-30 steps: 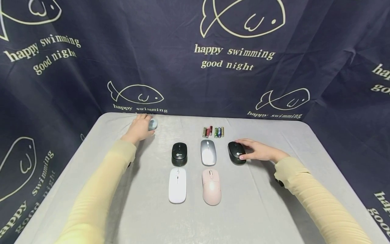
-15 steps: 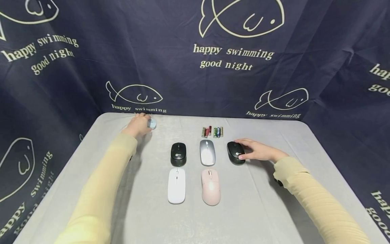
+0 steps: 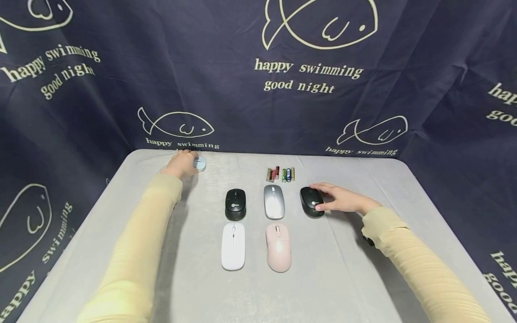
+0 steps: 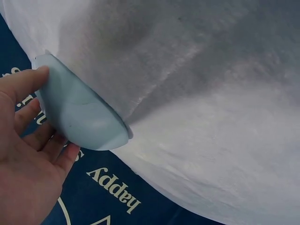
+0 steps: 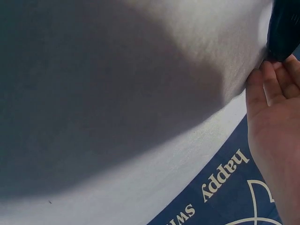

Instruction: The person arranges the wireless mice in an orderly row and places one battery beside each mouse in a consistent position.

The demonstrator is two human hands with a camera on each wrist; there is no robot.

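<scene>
Gripping a blue mouse (image 4: 82, 105) by its edges with the left hand (image 4: 28, 164), clasping the rightmost black mouse (image 3: 309, 198) with the right hand (image 3: 341, 198), seemingly for steadiness.

The farthest mouse (image 3: 200, 164) is left of the batteries (image 3: 284, 175)

A curtained-off booth, judging by navy fish-print fabric (image 3: 218, 67) walling a pale table (image 3: 331, 278).
</scene>
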